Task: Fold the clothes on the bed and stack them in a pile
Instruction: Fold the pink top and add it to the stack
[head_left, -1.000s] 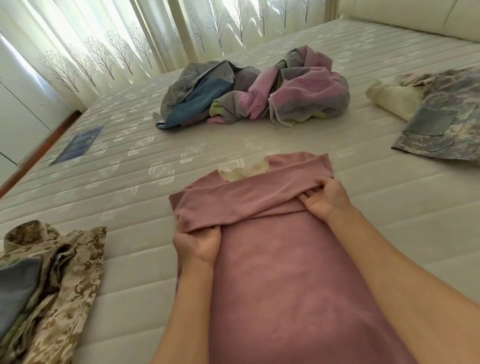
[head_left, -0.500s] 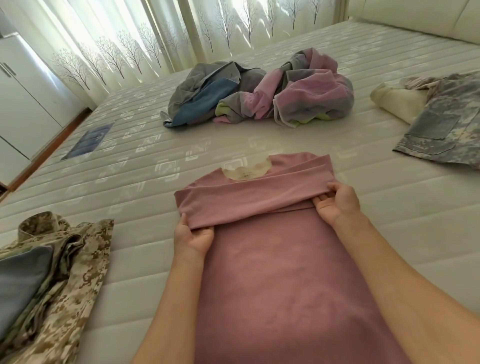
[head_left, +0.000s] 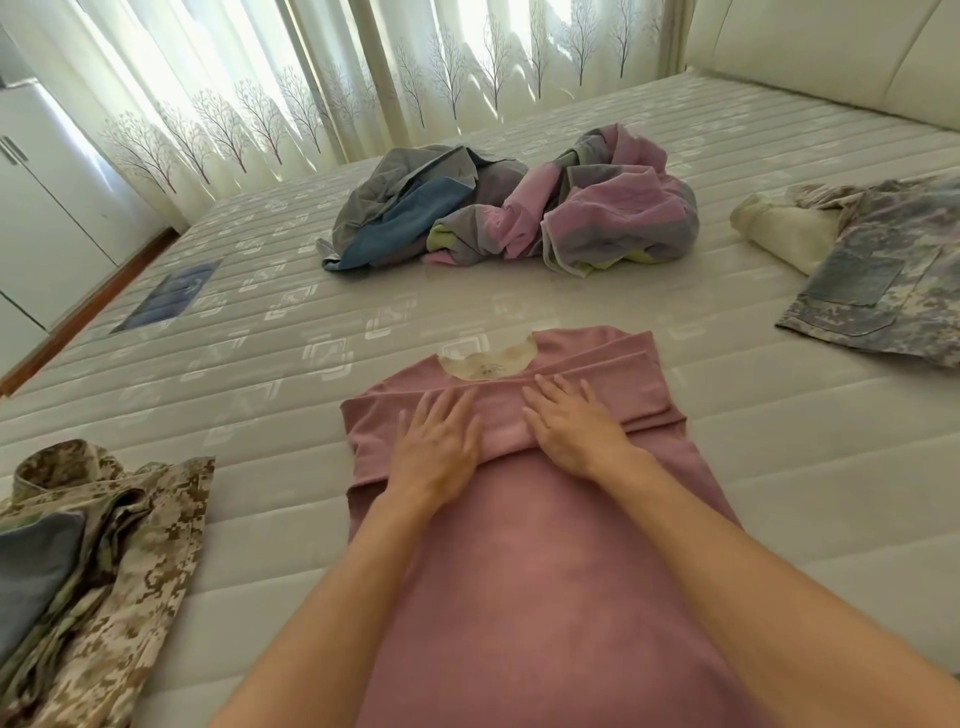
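We press our left hand (head_left: 435, 441) and right hand (head_left: 574, 425), both grips released with fingers flat, on the pink garment's (head_left: 524, 561) folded band on the bed (head_left: 571, 312).

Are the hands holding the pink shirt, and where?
Nothing is gripped. The left hand and right hand lie flat, fingers straight, pressing on the folded-over band of the pink shirt just below its neckline.
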